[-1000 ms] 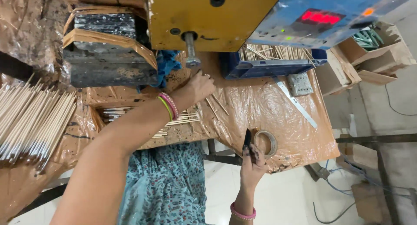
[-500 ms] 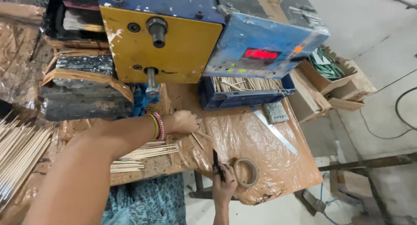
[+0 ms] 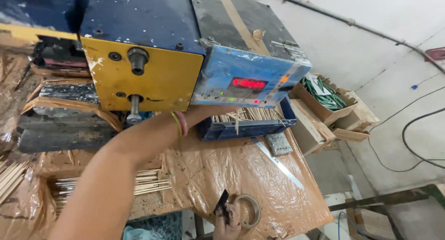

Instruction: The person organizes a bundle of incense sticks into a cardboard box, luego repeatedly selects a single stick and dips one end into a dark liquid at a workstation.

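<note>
The left hand (image 3: pixel 211 112) is reaching under the blue front of the machine (image 3: pixel 241 77), toward the blue tray (image 3: pixel 250 126) of thin sticks (image 3: pixel 252 114); only its wrist, wearing green and pink bangles (image 3: pixel 179 124), is showing, so I cannot tell whether its fingers are spread or closed. The forearm is crossing over the worktop (image 3: pixel 218 170), which is wearing a crinkled brown plastic cover.

The right hand (image 3: pixel 227 221) is sitting at the near edge of the worktop, at the bottom of the view, gripping a small black tool (image 3: pixel 221 204) that is pointing upward. A tape roll (image 3: pixel 248 211) is lying just beside it, touching or nearly touching the fingers.

Farther out, a metal ruler (image 3: pixel 278 163) is lying slantwise on the cover, with a small grey metal plate (image 3: pixel 278 143) near its upper end, both just in front of the tray. A bundle of sticks (image 3: pixel 148 182) is lying under the forearm to the left. The machine's yellow face (image 3: pixel 153 77) is carrying two shafts, and a red display (image 3: pixel 249 83) is glowing on the blue panel. Cardboard boxes (image 3: pixel 324 115) holding green pieces are standing off the right end of the worktop.
</note>
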